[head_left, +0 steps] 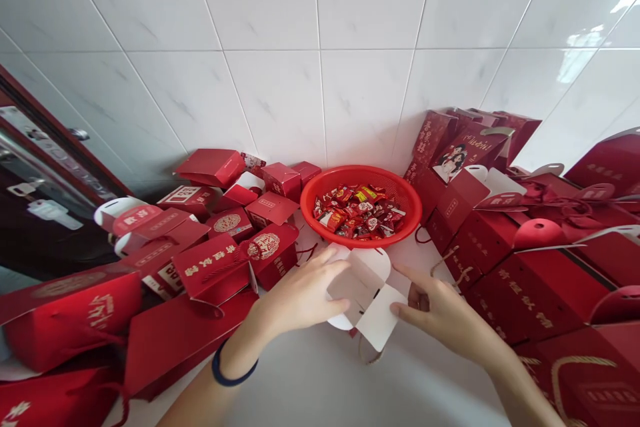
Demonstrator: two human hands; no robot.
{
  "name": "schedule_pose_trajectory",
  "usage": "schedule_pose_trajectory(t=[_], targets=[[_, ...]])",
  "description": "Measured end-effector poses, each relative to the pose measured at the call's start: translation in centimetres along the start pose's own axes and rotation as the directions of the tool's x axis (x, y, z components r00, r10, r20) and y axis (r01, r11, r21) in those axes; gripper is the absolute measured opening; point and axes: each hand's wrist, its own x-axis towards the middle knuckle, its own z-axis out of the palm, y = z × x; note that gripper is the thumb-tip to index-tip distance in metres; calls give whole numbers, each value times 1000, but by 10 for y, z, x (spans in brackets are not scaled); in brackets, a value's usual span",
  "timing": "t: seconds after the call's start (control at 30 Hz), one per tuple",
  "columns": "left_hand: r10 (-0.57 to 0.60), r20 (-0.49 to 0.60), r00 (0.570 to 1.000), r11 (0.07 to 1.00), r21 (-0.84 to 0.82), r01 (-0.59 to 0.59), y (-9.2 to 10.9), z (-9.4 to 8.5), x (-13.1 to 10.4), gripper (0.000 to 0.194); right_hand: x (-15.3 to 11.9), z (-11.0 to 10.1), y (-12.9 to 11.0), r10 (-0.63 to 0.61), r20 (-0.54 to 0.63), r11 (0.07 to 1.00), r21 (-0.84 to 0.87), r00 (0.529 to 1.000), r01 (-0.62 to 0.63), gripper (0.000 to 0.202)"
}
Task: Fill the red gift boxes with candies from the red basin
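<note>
Between my hands is an open cardboard gift box (353, 283), its pale inside facing up and its white flaps spread. My left hand (305, 290) holds the box's left side, thumb over the near edge and fingers along the far side. A dark blue band circles the left wrist. At the right, my right hand (433, 303) has thumb and index finger apart. Its thumb touches the right white flap and its index finger points toward the rounded far flap; the other fingers are curled. A cord handle (370, 355) hangs below the box.
Just behind the box stands a red plastic basket (411, 213) of wrapped candies (363, 210). Red gift boxes (215, 263) crowd the left side, and stacked red boxes (530, 287) with rope handles fill the right. A tiled wall (370, 100) rises behind; a door with keys (53, 210) is at far left.
</note>
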Motion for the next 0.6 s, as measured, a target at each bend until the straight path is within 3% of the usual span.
schedule_pose_trajectory(t=[0.1, 0.2, 0.37, 0.47, 0.5, 0.6], targets=[[28, -51, 998, 1000, 10, -28, 3, 4, 0, 49, 3, -13, -2, -32, -58, 999, -37, 998, 30, 55], [72, -79, 994, 997, 17, -71, 5, -1, -2, 42, 16, -26, -10, -90, -202, 996, -42, 975, 84, 47], [60, -129, 990, 998, 38, -55, 9, -23, 6, 36, 68, -50, -27, -167, -461, 983, -4, 872, 186, 40], [-15, -196, 981, 1000, -11, 13, 8, -36, 22, 33, 115, -53, -33, -140, -404, 984, -162, 904, 79, 37], [-23, -213, 977, 999, -53, 12, 7, -39, 29, 30, 131, -51, -33, -107, -343, 964, -267, 933, 12, 36], [-7, -256, 967, 980, -194, -44, -4, -46, 53, 23, 170, -41, -30, -40, -196, 923, -382, 980, -39, 27]])
